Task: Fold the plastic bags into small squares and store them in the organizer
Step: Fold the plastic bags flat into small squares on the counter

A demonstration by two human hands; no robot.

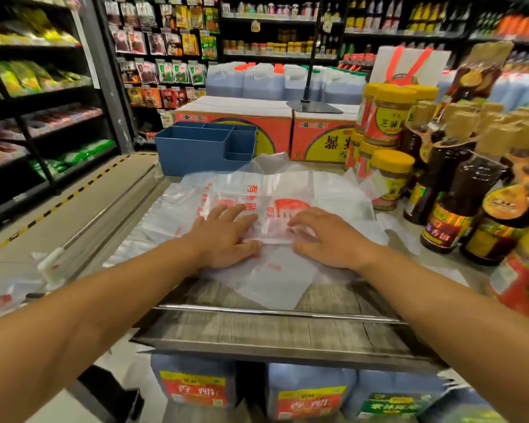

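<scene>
Nearest, below the edge of the surface (275, 331), stand translucent blue jugs (196, 386) with red and yellow labels. The surface itself is a grey, wood-grained top crossed by a shiny metal rail (257, 311). On it lies a loose heap of thin, crinkly, translucent plastic bags (287, 184) printed in red, spread from the near edge back toward the organizer. The left hand (223, 236) lies flat on the heap, its fingers (226, 212) straight and slightly spread, pressing the film down. The right hand (330, 239) rests beside it, fingers bent at the tips onto a narrow folded strip of bag (269, 236) between the two hands; whether they pinch it or only press cannot be told.

To the right stand dark glass sauce bottles (449, 209) with glossy labels and yellow-lidded jars (391, 178). Behind the heap sits the blue plastic organizer (196, 151), boxy, with several open compartments. Beyond it are red and yellow cartons (239, 129), then more jugs and dark shop shelves (165, 56) packed with packets and bottles.
</scene>
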